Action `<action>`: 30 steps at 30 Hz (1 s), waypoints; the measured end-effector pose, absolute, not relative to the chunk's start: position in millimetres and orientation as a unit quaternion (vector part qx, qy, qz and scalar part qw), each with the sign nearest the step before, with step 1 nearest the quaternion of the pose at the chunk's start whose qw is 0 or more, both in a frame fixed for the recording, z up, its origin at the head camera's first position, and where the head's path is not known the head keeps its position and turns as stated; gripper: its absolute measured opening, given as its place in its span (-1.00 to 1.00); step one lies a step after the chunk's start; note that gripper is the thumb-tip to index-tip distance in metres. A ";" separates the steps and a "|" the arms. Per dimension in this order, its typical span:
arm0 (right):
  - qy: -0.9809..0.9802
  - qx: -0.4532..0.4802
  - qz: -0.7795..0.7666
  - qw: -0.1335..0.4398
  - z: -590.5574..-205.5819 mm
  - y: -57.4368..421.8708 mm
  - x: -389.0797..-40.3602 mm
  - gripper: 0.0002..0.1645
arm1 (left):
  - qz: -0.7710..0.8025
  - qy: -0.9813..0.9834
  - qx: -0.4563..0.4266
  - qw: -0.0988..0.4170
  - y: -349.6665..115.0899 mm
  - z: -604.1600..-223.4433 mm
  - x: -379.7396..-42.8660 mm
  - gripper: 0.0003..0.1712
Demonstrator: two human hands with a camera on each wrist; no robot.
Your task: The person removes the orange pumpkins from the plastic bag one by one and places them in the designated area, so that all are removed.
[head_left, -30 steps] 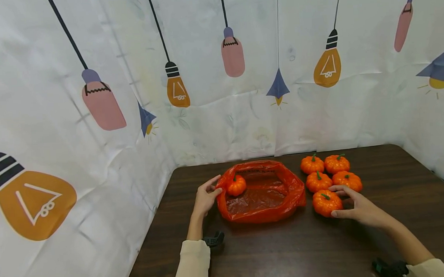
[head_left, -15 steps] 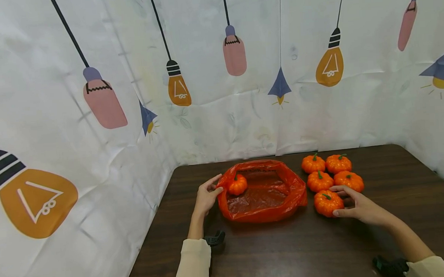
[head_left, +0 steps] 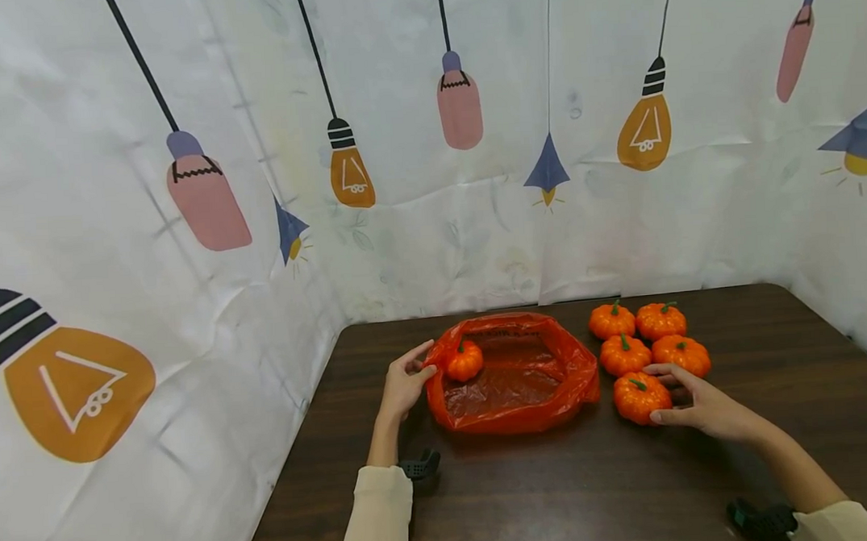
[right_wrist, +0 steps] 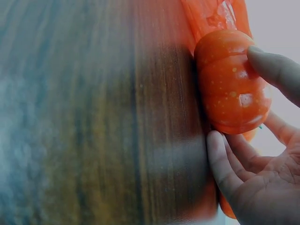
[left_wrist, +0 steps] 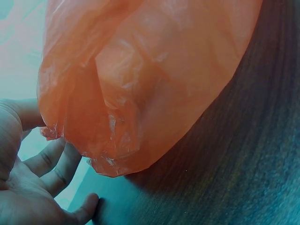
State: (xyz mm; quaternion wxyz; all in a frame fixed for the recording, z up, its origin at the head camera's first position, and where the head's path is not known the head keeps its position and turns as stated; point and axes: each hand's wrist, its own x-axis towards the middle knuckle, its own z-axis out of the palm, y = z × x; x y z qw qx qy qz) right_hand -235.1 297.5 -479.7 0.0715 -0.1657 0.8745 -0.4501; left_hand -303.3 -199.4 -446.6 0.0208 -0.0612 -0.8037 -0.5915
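Note:
A red plastic bag [head_left: 523,420] stands with its mouth spread wide on the dark wooden table, one small orange pumpkin [head_left: 464,362] inside at its left. My left hand [head_left: 402,385] pinches the bag's left rim between thumb and fingers; in the left wrist view the other fingers [left_wrist: 61,171] curve below the film. My right hand [head_left: 708,404] has thumb and fingers round the nearest pumpkin [head_left: 638,399] of a group right of the bag. The right wrist view shows the thumb on that glossy pumpkin [right_wrist: 229,89], fingers along its other side, close over the tabletop.
Several more pumpkins [head_left: 624,354] sit close together behind the gripped one, near the table's back. The brown table [head_left: 545,491] ends at a white cloth backdrop [head_left: 433,254] printed with lamps, behind and at the left.
Both hands, the bag and the pumpkins keep their places relative to each other. Only the head view has shifted slightly.

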 end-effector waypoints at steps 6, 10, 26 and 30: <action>0.877 -0.162 -0.447 0.073 -478.9 297.6 -234.9 -0.17 | -0.589 -0.805 -0.061 0.029 -198.5 -448.4 -303.4 -0.44; 0.881 -0.159 -0.439 0.074 -478.2 297.5 -233.7 -0.17 | -0.589 -0.805 -0.061 0.032 -198.2 -448.8 -303.7 -0.44; 0.870 -0.186 -0.456 0.030 -404.6 273.8 -231.2 -0.29 | -0.585 -0.808 -0.062 0.027 -196.8 -446.7 -304.7 -0.44; 0.836 -0.218 -0.503 0.023 -398.5 242.2 -236.8 -0.38 | -0.584 -0.810 -0.052 0.021 -199.7 -459.4 -314.2 -0.42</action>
